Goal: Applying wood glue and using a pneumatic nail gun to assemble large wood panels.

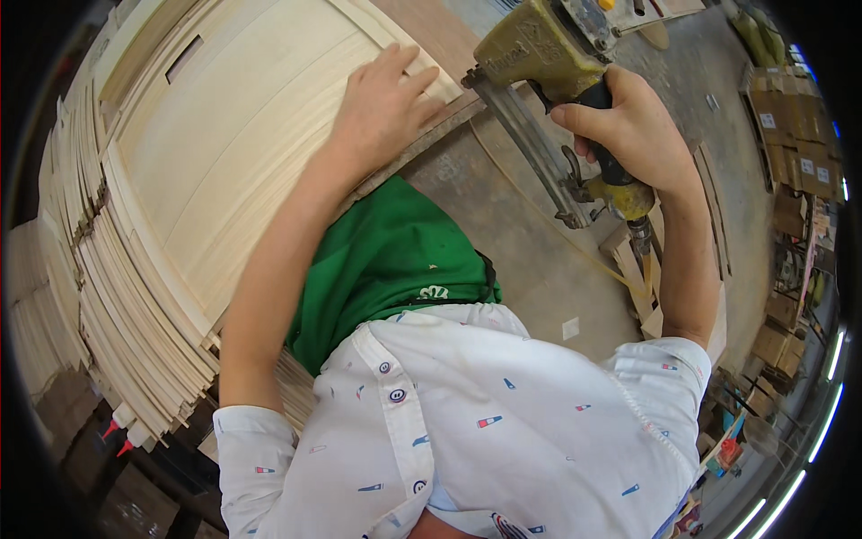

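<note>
Wooden panel (242,144), pale and framed by raised strips, was laid at the upper left of the view, at the person's left and front; a narrow dark slot (184,60) was seen in one framing strip. The left hand (388,103) was laid palm-down over the panel's border near its corner, fingers spread and unclenched, nothing seen to be gripped. A yellow pneumatic nail gun (543,49) was gripped in the right hand (628,126), thumb wrapped across the black handle; the index finger's place at the trigger could not be told. The long straight magazine (530,148) was slanted down to the right, and the nose was held just beside the panel's corner, contact not discernible. A yellowish air hose (584,254) was looped below the tool, over grey concrete floor (530,278). At far left, thin wooden boards (144,305) were stacked in layers, with red-tipped bottles (121,422) noted beneath. A green garment (386,251) was worn at the waist, below a white button-up shirt (503,404) printed with small motifs. Cardboard boxes (790,126) were piled at the right, well apart from the tool.
</note>
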`<action>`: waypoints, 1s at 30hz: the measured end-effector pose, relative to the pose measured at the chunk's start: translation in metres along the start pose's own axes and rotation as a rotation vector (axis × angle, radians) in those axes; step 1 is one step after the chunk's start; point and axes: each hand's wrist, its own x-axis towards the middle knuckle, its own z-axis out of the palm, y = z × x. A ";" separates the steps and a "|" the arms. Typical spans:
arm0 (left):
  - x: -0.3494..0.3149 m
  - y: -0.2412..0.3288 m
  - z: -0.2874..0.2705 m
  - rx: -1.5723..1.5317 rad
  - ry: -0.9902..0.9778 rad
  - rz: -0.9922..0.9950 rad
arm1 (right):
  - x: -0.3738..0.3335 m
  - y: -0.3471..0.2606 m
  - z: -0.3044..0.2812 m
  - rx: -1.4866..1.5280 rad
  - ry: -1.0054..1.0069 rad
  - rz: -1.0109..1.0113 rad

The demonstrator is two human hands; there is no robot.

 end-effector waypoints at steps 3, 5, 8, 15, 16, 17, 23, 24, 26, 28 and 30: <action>-0.011 0.026 0.000 0.026 0.120 -0.050 | 0.003 -0.002 0.001 -0.039 -0.009 -0.011; -0.011 0.034 0.003 0.039 0.139 -0.163 | 0.005 -0.003 0.002 -0.068 -0.018 -0.019; -0.012 0.036 0.015 0.039 0.230 -0.173 | 0.007 -0.005 0.003 -0.020 -0.053 -0.005; -0.013 0.032 0.022 0.022 0.288 -0.159 | 0.008 -0.008 0.004 -0.063 -0.049 0.013; -0.013 0.032 0.022 0.015 0.288 -0.164 | 0.008 -0.009 0.004 -0.066 -0.053 0.006; -0.012 0.032 0.022 0.008 0.289 -0.169 | 0.008 -0.009 0.004 -0.069 -0.052 0.010; -0.010 0.031 0.023 0.003 0.298 -0.200 | 0.009 -0.013 0.006 -0.065 -0.096 0.013; -0.010 0.031 0.023 0.003 0.299 -0.202 | 0.009 -0.015 0.007 -0.056 -0.091 0.018; -0.010 0.033 0.022 -0.020 0.287 -0.221 | 0.010 -0.017 0.009 -0.049 -0.086 0.023; -0.009 0.034 0.021 -0.035 0.287 -0.225 | 0.011 -0.017 0.011 -0.044 -0.095 0.023; -0.010 0.033 0.020 -0.048 0.287 -0.230 | 0.011 -0.021 0.013 -0.048 -0.105 0.017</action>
